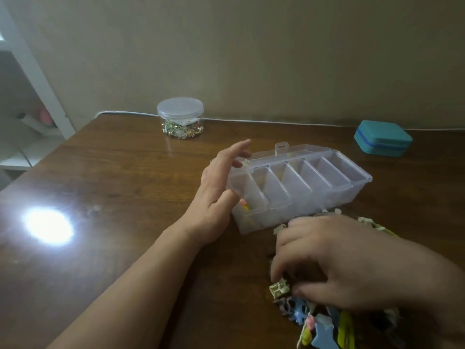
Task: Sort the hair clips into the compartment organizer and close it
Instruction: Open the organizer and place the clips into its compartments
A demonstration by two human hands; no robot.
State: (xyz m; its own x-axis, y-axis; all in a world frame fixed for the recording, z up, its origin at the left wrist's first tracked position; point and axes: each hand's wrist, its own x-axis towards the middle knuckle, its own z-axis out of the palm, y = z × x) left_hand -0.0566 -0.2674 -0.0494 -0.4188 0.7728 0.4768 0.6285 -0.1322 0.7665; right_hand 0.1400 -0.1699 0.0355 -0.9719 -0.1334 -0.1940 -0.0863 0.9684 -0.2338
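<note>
Two fingers (278,269) seemingly pinch cream clip (278,289)

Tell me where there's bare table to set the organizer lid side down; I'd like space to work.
Bare wood lies left of the left hand, and between the round jar and the organizer. It is crowded near the right hand, among the hair clips.
</note>
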